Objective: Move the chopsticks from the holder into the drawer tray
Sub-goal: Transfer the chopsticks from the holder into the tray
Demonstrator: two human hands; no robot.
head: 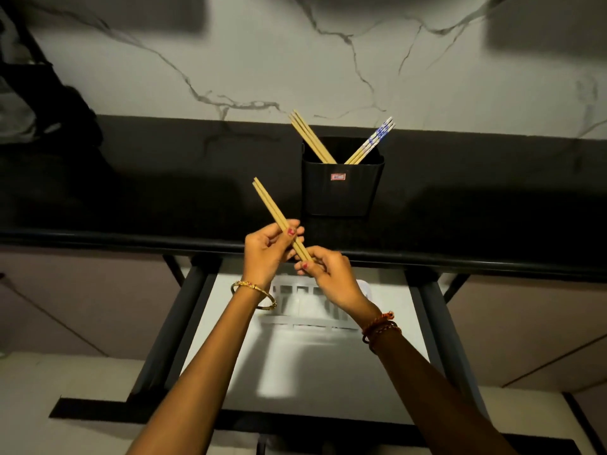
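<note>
Chopsticks (279,218) — a plain wooden pair, tilted up to the left — sit in both our hands above the counter's (131,205) front edge. Our left hand (267,252) curls its fingers around their middle; our right hand (326,274) pinches their lower ends. Behind, near the counter's back edge, the black holder (341,188) keeps more wooden sticks (310,137) leaning left and blue-patterned ones (372,142) leaning right. Below us, the open drawer (328,372) shows a white tray (305,318).
</note>
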